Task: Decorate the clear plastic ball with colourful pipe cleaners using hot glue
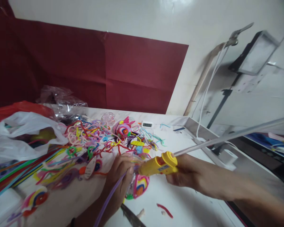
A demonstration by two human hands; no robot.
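Observation:
My right hand (186, 173) is wrapped round a yellow glue gun (156, 165), with a long translucent glue stick (227, 137) running out of its back to the right. The gun's tip points left, close to the fingers of my left hand (119, 176). Those fingers are closed on a purple pipe cleaner (109, 197), which trails down over the wrist. Just under the gun is a round clear craft piece (140, 187) with pink, yellow and blue pipe-cleaner trim; my left fingers are beside it, and their exact contact is hidden.
Loose pipe cleaners (85, 132) crowd the left of the white table, with a white plastic bag (26, 135) behind. A fish-like pipe-cleaner figure (123, 129) and a small digital display (147, 125) stand at the back. Scissors (132, 217) lie in front. A lamp (255, 53) rises at right.

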